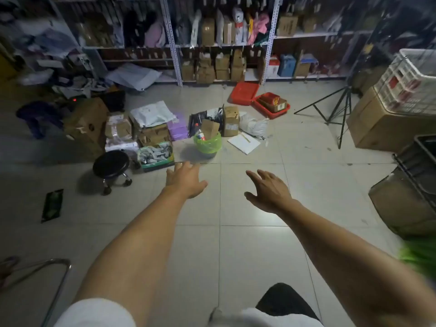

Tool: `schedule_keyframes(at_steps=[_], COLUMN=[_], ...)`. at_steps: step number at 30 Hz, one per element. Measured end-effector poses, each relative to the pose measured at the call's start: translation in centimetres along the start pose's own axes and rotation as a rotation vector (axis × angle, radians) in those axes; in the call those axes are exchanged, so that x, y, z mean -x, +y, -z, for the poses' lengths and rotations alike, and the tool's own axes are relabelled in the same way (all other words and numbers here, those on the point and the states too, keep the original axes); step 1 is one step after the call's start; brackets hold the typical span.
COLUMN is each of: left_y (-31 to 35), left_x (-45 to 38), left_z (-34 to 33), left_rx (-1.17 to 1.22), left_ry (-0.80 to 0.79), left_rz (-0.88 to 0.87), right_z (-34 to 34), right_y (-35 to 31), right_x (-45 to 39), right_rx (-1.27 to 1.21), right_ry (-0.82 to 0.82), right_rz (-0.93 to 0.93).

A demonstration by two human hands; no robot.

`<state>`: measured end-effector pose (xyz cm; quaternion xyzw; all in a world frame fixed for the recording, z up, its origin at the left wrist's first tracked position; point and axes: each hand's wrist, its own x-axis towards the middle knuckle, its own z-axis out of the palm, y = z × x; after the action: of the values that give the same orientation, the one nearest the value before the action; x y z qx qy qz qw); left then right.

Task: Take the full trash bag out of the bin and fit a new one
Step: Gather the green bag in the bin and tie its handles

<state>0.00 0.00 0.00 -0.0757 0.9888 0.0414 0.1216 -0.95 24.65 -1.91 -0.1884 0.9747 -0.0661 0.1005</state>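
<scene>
A small bin lined with a bright green trash bag (pixel 208 143) stands on the tiled floor ahead of me. A cardboard box and a bottle stick out of its top. My left hand (pixel 185 179) reaches forward, fingers spread, empty, a short way in front of the bin and slightly left of it. To the right, my right hand (pixel 269 191) is also stretched out with fingers apart and holds nothing. Both hands are clear of the bag. A blurred green shape (pixel 418 254) shows at the right edge; I cannot tell what it is.
Cardboard boxes and parcels (pixel 146 132) crowd the floor left of and behind the bin. A black stool (pixel 111 165) stands at the left. A red crate (pixel 271 106), a tripod (pixel 335 109) and stacked boxes (pixel 382 126) lie to the right. Shelving (pixel 224 38) lines the back wall.
</scene>
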Motion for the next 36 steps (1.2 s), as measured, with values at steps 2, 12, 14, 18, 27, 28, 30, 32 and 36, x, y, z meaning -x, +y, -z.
schedule_keyframes(at_steps=[2,12,14,18,27,28,30,32,36], left_y=[-0.3,0.1,0.3,0.6,-2.5,-3.1,-4.4,-5.9,-9.5], left_x=[-1.2,-14.4,-17.6,-23.7,-36.3,-37.9,-41.5,-45.5,-52.8], left_z=[0.2,-0.1,0.4,2.3,4.8,4.8,4.7,4.6,5.1], left_rx=[-0.021,-0.057,-0.057,-0.036,0.007,-0.005,-0.022,-0.031,-0.031], left_ry=[-0.003,-0.13,-0.154,-0.184,-0.222,-0.224,-0.231,-0.238,-0.265], left_rz=[-0.006,-0.009,0.001,0.034,0.038,0.031,0.012,-0.012,-0.07], right_z=[0.0,-1.0,-0.6,0.8,1.6,1.5,1.2,0.8,0.3], right_y=[-0.1,3.3,4.3,5.9,6.5,6.4,6.1,5.5,3.6], right_x=[-1.4,-15.4,-19.2,-26.3,-39.9,-41.5,-44.8,-48.1,-54.1], right_rx=[-0.008,-0.059,-0.066,-0.079,-0.048,-0.048,-0.047,-0.041,-0.041], right_ry=[-0.015,-0.09,-0.094,-0.144,-0.227,-0.232,-0.236,-0.237,-0.286], right_rz=[-0.01,-0.011,0.007,0.035,0.056,0.046,0.027,-0.002,-0.063])
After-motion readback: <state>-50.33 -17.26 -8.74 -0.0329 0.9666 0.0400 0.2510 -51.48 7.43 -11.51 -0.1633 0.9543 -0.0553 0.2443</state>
